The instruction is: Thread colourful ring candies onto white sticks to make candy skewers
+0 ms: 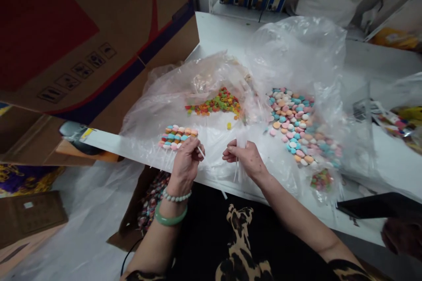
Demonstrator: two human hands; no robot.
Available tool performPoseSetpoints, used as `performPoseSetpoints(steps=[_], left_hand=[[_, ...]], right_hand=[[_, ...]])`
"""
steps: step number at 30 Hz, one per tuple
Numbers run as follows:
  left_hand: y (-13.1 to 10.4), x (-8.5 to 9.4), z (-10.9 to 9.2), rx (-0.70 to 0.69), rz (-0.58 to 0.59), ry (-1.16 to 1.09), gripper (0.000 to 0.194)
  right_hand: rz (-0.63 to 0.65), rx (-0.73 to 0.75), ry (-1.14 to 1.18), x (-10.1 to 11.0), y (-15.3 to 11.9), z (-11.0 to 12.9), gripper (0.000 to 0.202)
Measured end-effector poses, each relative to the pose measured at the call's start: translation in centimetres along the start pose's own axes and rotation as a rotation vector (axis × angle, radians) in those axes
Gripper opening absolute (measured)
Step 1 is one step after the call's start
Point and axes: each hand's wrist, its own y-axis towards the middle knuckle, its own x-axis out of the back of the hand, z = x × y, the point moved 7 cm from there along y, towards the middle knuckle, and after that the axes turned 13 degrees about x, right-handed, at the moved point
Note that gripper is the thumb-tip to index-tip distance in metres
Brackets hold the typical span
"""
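My left hand (187, 158) pinches a short white stick (201, 153), which pokes out past its fingertips. Just beyond that hand lies a row of candy skewers (175, 135), pastel and coloured discs threaded on white sticks that point toward me. My right hand (247, 157) is closed on thin white sticks (236, 167) hanging below the fingers; their number is unclear. Between and beyond both hands, a heap of small red, green and orange ring candies (224, 103) rests on clear plastic. One yellow piece (228, 126) lies apart from it. Pastel candy discs (292, 118) spread to the right.
A large cardboard box (132, 22) stands at the left. Clear plastic bags (296, 48) cover much of the white table (220, 35). Below the front edge, an open carton (132, 215) holds wrapped pieces. A black flat object (379, 205) juts over the right edge.
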Motion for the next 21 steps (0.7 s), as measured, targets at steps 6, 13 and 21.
performPoseSetpoints(steps=[6, 13, 21], left_hand=[[2.1, -6.8, 2.1, 0.012, 0.158, 0.329, 0.022], [5.3, -14.3, 4.3, -0.306, 0.202, 0.924, 0.013], [11.3, -24.0, 14.2, -0.55, 0.407, 1.576, 0.023]], right_hand=[[0.055, 0.039, 0.135, 3.1, -1.1, 2.5, 0.02], [-0.485, 0.069, 0.359, 18.4, -1.3, -1.5, 0.03], [-0.606, 0.064, 0.416, 18.2, -5.0, -7.3, 0.028]])
